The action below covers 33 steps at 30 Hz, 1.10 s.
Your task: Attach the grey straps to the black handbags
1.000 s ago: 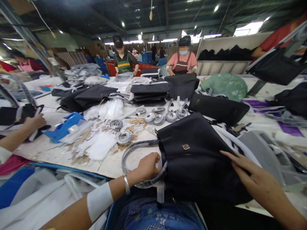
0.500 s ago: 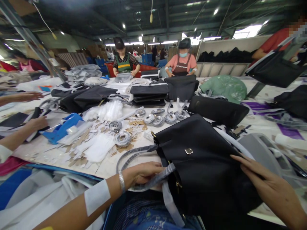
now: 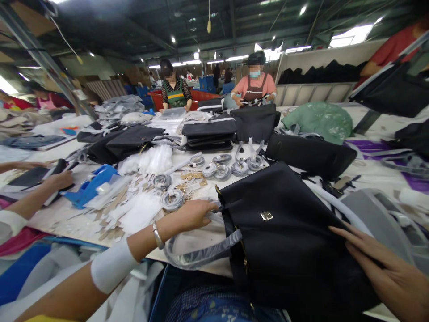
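Note:
A black handbag (image 3: 284,237) with a small gold emblem (image 3: 267,216) lies tilted at the table's front edge, its opening toward the left. Its handle (image 3: 201,257) is wrapped in clear plastic and loops out to the left. My left hand (image 3: 192,216) is closed on the upper end of the handle, close to the bag's top corner; the fingertips are partly hidden. Against the bag's right side my right hand (image 3: 378,261) rests with fingers stretched out, the thumb side partly out of sight.
Coiled, wrapped straps (image 3: 172,199), paper scraps (image 3: 117,201) and a blue tape dispenser (image 3: 89,188) cover the table at left. More black bags (image 3: 209,127) stand behind, beside a green plastic bundle (image 3: 318,120). A grey machine (image 3: 378,219) is at right. Co-workers' hands (image 3: 60,179) work at far left.
My left hand has moved up and away from the lower strap to the handle's upper end by the bag's corner. My right hand stays on the bag. A white tissue-like strip below the bag is out of sight.

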Each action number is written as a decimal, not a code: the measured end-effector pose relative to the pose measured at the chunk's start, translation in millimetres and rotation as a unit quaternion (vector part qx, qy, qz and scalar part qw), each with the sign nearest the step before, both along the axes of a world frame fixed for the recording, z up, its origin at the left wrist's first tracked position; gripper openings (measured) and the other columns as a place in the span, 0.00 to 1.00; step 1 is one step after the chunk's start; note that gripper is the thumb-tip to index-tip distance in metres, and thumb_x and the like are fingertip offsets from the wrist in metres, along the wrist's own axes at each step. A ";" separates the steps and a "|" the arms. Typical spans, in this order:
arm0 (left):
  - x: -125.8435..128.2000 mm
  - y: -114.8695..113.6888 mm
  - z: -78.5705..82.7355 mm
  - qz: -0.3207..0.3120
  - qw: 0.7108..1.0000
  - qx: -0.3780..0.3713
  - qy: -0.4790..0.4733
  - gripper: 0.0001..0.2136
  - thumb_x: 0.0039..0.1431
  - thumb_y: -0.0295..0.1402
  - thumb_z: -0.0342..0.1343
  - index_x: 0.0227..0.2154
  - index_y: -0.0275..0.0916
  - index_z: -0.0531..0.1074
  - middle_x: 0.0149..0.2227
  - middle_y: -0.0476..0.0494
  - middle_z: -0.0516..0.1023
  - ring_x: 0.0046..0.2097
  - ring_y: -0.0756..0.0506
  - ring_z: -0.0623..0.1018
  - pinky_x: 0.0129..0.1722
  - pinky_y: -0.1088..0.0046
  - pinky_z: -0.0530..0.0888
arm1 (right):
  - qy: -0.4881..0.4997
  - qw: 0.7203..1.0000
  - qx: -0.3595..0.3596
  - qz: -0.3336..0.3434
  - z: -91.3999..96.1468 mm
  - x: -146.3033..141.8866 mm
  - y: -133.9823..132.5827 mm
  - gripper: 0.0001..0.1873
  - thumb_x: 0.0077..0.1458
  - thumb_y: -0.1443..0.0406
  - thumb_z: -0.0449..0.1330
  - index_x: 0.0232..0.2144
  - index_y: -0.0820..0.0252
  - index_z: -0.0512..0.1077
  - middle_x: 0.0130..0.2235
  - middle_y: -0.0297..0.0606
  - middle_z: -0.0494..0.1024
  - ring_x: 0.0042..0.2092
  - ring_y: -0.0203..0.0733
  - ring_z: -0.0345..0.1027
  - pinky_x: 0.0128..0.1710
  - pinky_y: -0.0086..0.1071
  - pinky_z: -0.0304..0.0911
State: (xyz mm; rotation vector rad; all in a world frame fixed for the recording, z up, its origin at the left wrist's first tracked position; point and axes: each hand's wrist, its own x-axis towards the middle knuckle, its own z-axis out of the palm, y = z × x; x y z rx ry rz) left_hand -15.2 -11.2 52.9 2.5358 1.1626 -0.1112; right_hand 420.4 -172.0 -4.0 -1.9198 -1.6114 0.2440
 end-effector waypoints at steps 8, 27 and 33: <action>-27.6 13.1 14.4 -0.004 0.994 0.002 0.110 0.17 0.49 0.31 0.65 0.44 0.46 0.78 0.39 0.42 0.81 0.41 0.37 0.79 0.39 0.68 0.73 | -0.103 0.986 0.104 0.078 12.1 -78.4 -10.3 0.20 0.63 0.56 0.49 0.51 0.47 0.74 0.64 0.30 0.64 0.60 0.51 0.65 0.63 0.46 0.58; -40.7 14.5 28.7 0.277 0.917 0.024 -0.285 0.25 0.52 0.44 0.62 0.51 0.38 0.71 0.23 0.53 0.74 0.27 0.46 0.75 0.28 0.75 0.69 | -0.018 0.992 0.111 0.056 3.0 -136.9 -5.8 0.21 0.65 0.60 0.46 0.55 0.45 0.71 0.66 0.30 0.60 0.62 0.52 0.61 0.62 0.51 0.60; -7.4 20.2 17.0 0.237 0.879 -0.013 -0.414 0.14 0.56 0.44 0.59 0.34 0.37 0.77 0.34 0.45 0.80 0.37 0.43 0.78 0.39 0.71 0.73 | -0.034 0.971 0.183 0.152 50.8 -151.7 15.7 0.20 0.62 0.57 0.55 0.56 0.43 0.70 0.60 0.35 0.70 0.61 0.55 0.62 0.60 0.54 0.63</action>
